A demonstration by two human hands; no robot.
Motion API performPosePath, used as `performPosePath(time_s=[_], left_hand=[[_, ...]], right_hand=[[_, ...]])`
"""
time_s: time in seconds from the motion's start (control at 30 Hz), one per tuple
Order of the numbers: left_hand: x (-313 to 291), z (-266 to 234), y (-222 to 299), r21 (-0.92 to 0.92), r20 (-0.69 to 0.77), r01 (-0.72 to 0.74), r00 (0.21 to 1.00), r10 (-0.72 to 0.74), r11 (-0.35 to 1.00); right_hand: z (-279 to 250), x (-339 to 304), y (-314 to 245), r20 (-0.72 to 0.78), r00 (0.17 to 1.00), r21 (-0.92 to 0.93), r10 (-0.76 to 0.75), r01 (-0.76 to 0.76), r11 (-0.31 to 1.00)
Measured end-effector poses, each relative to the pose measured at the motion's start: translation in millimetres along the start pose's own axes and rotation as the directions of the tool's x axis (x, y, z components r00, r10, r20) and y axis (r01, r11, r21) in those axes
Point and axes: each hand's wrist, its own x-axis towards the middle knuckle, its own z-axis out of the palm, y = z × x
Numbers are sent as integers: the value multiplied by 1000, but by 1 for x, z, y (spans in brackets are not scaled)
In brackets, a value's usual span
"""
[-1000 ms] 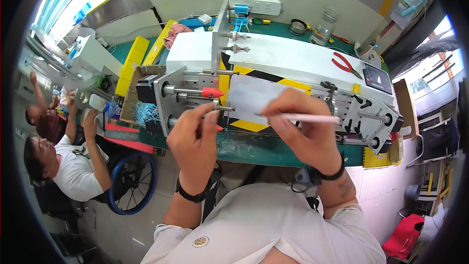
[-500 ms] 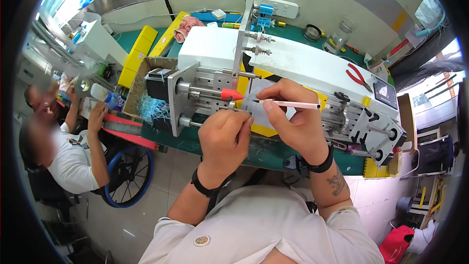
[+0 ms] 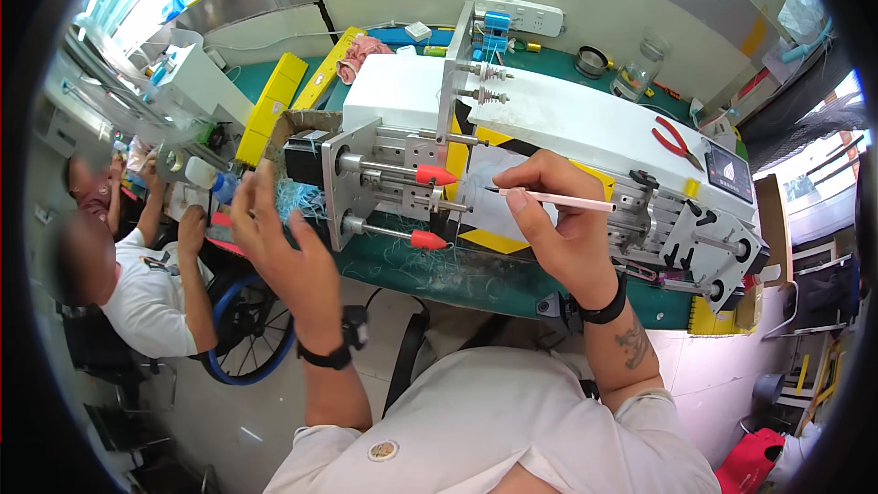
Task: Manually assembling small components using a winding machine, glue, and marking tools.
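Note:
My left hand (image 3: 291,256) is raised beside the left end of a winding machine, with its fingers spread and nothing in them. Between thumb and fingers of my right hand (image 3: 562,229) is a slim pale pink pen-shaped tool (image 3: 572,201), its dark tip pointing left. The tip hovers in front of a white sheet (image 3: 503,174) amid yellow-and-black striped tape. Left of it, two metal spindles end in an upper red cone tip (image 3: 436,175) and a lower red cone tip (image 3: 428,240). The silver end plate (image 3: 357,183) bears a black motor (image 3: 305,161).
A cardboard box (image 3: 306,119) with blue thread scraps (image 3: 297,197) stands at the left. Red-handled pliers (image 3: 675,142) lie on the white housing near a small screen (image 3: 729,172). Loose threads lie on the green table (image 3: 393,270). A person in a wheelchair (image 3: 146,293) sits at the left.
My left hand has left the spindles and moved left, its fingers opening out. The lower red cone now shows. My right hand keeps the pen-shaped tool in nearly the same place.

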Motion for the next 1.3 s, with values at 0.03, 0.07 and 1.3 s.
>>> performPosePath(time_s=[0.03, 0.07, 1.3], left_hand=[[2, 0, -11, 5, -1, -3, 1000, 3, 1000], [3, 2, -20, -31, 71, -40, 997, 42, 999], [76, 53, 69, -797, 386, -241, 501, 774, 553]], right_hand=[[0, 1, -1, 11, 1000, -25, -1, 2, 1000], [0, 2, 0, 10, 1000, -21, -6, 6, 1000], [11, -10, -14, -78, 972, -180, -221, 204, 962]])
